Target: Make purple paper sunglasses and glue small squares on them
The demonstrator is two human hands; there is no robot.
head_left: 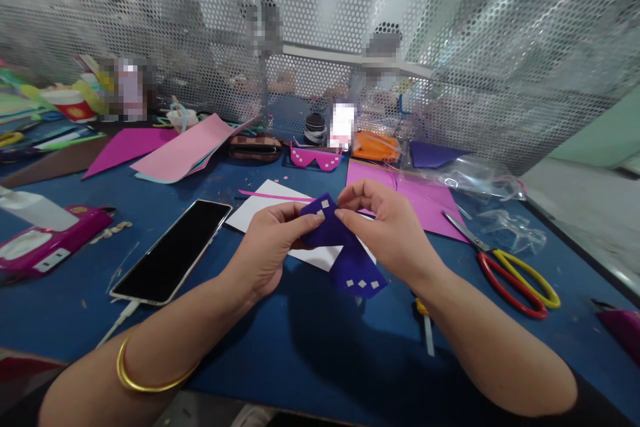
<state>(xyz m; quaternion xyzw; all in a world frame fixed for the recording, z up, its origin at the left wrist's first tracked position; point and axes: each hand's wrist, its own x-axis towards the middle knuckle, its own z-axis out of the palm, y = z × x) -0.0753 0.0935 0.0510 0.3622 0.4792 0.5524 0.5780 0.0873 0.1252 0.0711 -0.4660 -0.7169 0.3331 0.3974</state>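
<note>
Between my two hands is a dark purple glasses-shaped cutout (pixel 357 267) with small pale squares stuck on both lens parts. It is held tilted above the table. My left hand (pixel 273 240) pinches one lens part, its thumb lying beside a pale square. At the upper edge of the same part, the thumb and fingers of my right hand (pixel 383 220) are pressed together; whether they also hold something tiny is hidden. Below the cutout lie white paper sheets (pixel 320 257). A similar pink pair of paper glasses (pixel 316 157) stands further back.
On the left lie a phone (pixel 173 253) with a cable and a magenta tool (pixel 55 240). Scissors (pixel 500 267) and a pink sheet (pixel 435 207) are on the right. Coloured sheets (pixel 183 147) and an orange item (pixel 375 145) line the back, before a perforated metal screen (pixel 320 0).
</note>
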